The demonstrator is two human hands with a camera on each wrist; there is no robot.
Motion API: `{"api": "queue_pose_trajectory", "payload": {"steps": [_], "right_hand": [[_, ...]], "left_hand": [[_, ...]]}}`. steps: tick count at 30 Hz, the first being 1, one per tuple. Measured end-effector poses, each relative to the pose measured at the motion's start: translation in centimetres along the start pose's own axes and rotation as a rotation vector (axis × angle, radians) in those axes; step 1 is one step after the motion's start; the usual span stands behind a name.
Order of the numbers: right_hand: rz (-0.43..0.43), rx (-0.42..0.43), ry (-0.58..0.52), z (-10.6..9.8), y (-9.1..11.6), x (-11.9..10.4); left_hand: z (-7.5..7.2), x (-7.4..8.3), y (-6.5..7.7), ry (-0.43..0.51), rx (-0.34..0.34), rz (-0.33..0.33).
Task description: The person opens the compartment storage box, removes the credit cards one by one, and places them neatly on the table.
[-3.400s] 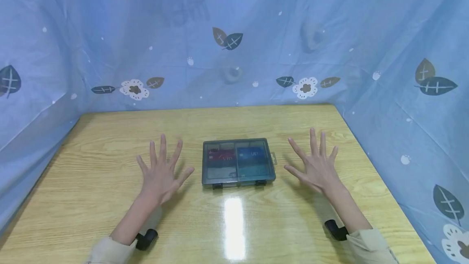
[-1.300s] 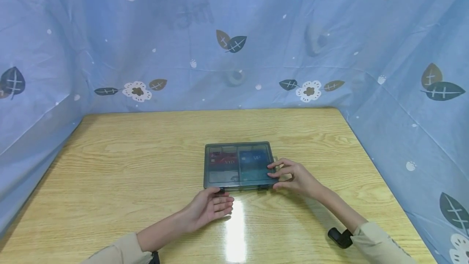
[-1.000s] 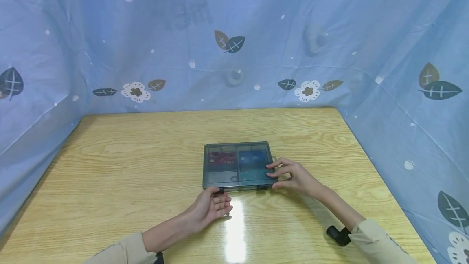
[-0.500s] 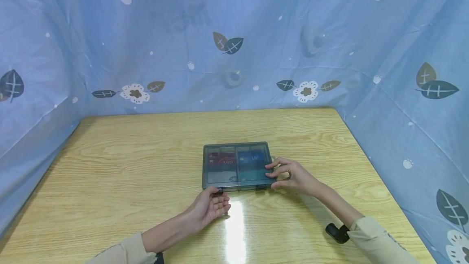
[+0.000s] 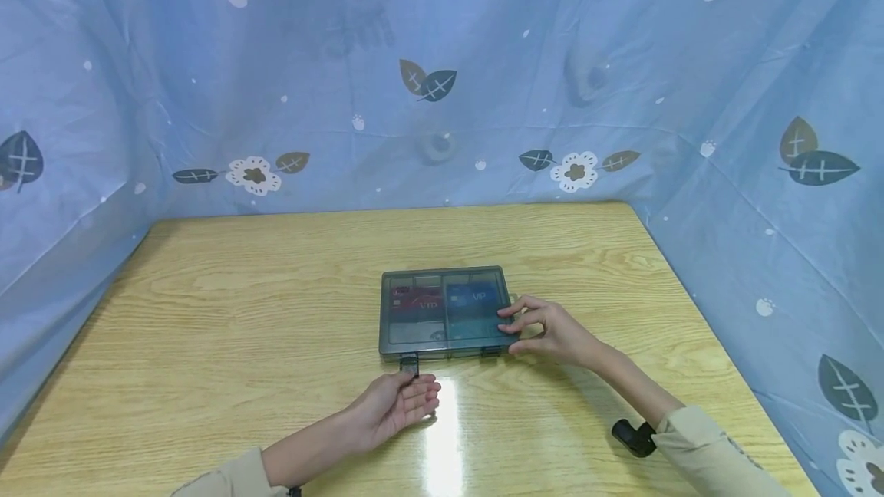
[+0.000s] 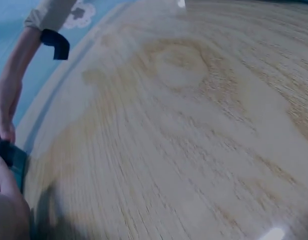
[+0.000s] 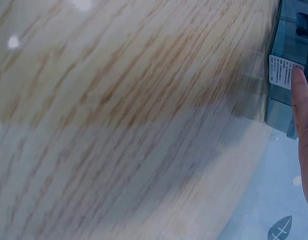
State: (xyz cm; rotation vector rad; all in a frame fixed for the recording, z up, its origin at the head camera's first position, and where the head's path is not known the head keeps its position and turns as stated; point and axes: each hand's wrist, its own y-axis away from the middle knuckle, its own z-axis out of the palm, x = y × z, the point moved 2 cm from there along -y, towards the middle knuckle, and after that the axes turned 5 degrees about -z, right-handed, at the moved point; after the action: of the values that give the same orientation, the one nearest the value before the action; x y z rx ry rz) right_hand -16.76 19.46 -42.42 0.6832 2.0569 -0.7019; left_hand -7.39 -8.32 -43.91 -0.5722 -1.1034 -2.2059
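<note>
A grey see-through plastic box (image 5: 414, 334), its lid down, lies flat on the wooden table. Through the lid show a red card (image 5: 419, 301) and a blue card (image 5: 476, 296), both marked VIP. My right hand (image 5: 552, 334) holds the box's right front corner, with fingertips over the lid and thumb at the front. My left hand (image 5: 394, 411) is just before the front side, thumb at the left latch (image 5: 409, 364), which is flipped down, other fingers loose. The right latch (image 5: 491, 351) sits up against the lid. In the right wrist view a finger touches a white label (image 7: 281, 71) on the box.
The wooden table (image 5: 242, 313) runs wide around the box. A blue patterned cloth (image 5: 331, 98) hangs behind and along both sides. A translucent hanging tab (image 5: 513, 299) sticks out at the box's right side. Light glares off the table in front.
Both hands came from spread above the table to the box. In the last half second my left thumb moved down towards me and the left latch flipped down. The right hand kept its hold.
</note>
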Motion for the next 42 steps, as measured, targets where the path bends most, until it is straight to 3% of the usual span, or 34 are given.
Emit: {"api": "queue_pose_trajectory", "payload": {"steps": [5, 10, 16, 23, 26, 33, 42], "right_hand": [[-0.022, -0.001, 0.015, 0.1, 0.0, 0.0], [-0.019, 0.002, 0.029, 0.1, -0.1, -0.1], [-0.010, 0.007, 0.021, 0.0, -0.1, 0.0], [0.011, -0.011, 0.011, 0.1, -0.2, 0.0], [-0.005, -0.007, 0.022, 0.0, -0.2, 0.0], [-0.003, -0.010, 0.022, 0.0, -0.3, 0.1], [-0.006, -0.011, 0.067, -0.1, -0.2, 0.3]], "left_hand": [[0.3, -0.2, -0.1, 0.033, 0.019, -0.019], [0.9, -0.3, -0.7, -0.011, 0.015, -0.020], [3.5, -0.2, -2.7, -0.010, -0.014, -0.049], [6.6, -0.3, -4.8, 0.094, -0.118, -0.067], [7.4, -0.2, -5.6, 0.142, -0.124, -0.072], [8.2, -0.4, -6.8, 0.156, -0.102, -0.054], [8.8, -0.8, -7.3, 0.123, -0.097, 0.014]]}}
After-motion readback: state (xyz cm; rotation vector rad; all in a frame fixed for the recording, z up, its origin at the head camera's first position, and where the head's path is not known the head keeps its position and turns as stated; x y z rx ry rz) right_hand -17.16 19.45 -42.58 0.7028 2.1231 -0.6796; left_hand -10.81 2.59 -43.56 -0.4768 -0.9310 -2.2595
